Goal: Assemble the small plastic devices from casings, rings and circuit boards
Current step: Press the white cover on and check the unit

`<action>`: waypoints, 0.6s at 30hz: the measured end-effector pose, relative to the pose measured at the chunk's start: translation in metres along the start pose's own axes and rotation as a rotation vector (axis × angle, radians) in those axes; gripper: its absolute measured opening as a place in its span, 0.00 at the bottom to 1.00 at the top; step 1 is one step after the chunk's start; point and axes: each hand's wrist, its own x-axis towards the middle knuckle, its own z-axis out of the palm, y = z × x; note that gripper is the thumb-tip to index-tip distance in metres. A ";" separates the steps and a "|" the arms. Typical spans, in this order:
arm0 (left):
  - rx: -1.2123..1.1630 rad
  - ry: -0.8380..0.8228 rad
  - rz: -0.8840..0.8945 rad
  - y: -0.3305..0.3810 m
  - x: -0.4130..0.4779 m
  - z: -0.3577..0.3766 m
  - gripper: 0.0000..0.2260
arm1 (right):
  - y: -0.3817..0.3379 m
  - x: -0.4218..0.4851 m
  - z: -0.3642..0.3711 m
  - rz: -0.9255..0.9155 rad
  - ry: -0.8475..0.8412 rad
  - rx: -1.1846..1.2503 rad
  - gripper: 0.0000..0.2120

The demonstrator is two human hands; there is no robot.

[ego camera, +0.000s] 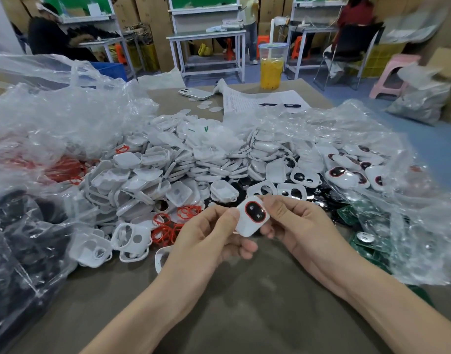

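Both hands hold one small white device (250, 221) with a red ring round a black window, above the table's middle. My left hand (209, 238) grips its left edge with thumb and curled fingers. My right hand (296, 226) pinches its right side. A big heap of white casings (183, 162) lies behind the hands. Loose red rings (168, 226) sit just left of my left hand. Green circuit boards (367, 241) lie to the right under clear plastic. Several finished devices (347, 175) rest at the right of the heap.
Crumpled clear plastic bags (53, 111) flank the heap on both sides, and a dark bag (17, 251) sits at the left. A phone (195, 93), paper sheets (260, 100) and a jar with yellow contents (271, 70) stand at the table's far end. People sit at benches behind.
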 end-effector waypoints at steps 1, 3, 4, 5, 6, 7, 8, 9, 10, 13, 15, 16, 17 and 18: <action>-0.056 0.009 -0.012 0.001 0.001 0.001 0.16 | 0.001 0.000 0.000 -0.004 -0.006 0.022 0.14; -0.121 0.017 -0.022 0.002 0.001 0.001 0.18 | 0.002 0.000 -0.001 -0.008 -0.023 -0.020 0.17; -0.113 0.011 -0.017 0.002 0.000 0.000 0.18 | 0.002 -0.001 -0.002 -0.010 -0.028 -0.060 0.18; -0.066 0.006 0.002 0.002 0.000 -0.001 0.18 | 0.002 -0.002 -0.002 -0.012 -0.022 -0.089 0.18; 0.017 0.010 0.033 0.001 -0.001 -0.001 0.16 | 0.001 -0.002 -0.002 -0.015 -0.007 -0.109 0.16; 0.113 0.019 0.072 0.001 -0.002 -0.001 0.13 | -0.001 -0.003 -0.002 -0.024 0.011 -0.143 0.13; 0.195 0.030 0.112 0.001 -0.002 0.000 0.11 | -0.002 -0.004 -0.001 -0.041 0.025 -0.204 0.11; 0.252 0.042 0.148 0.002 -0.003 0.001 0.09 | -0.003 -0.005 0.000 -0.065 0.031 -0.281 0.09; 0.290 0.051 0.173 0.003 -0.003 0.002 0.07 | -0.003 -0.006 0.000 -0.092 0.031 -0.351 0.08; 0.404 0.066 0.204 0.004 -0.003 0.001 0.07 | -0.003 -0.010 0.002 -0.137 0.028 -0.457 0.10; 0.453 0.048 0.216 0.006 -0.005 0.001 0.08 | -0.003 -0.011 0.002 -0.149 0.026 -0.480 0.12; 0.463 0.038 0.215 0.007 -0.006 0.001 0.08 | -0.002 -0.011 0.002 -0.151 0.021 -0.483 0.12; 0.466 0.031 0.211 0.007 -0.006 0.001 0.07 | -0.002 -0.011 0.002 -0.151 0.013 -0.482 0.12; 0.467 0.030 0.209 0.008 -0.006 0.000 0.05 | -0.001 -0.011 0.003 -0.150 0.004 -0.479 0.12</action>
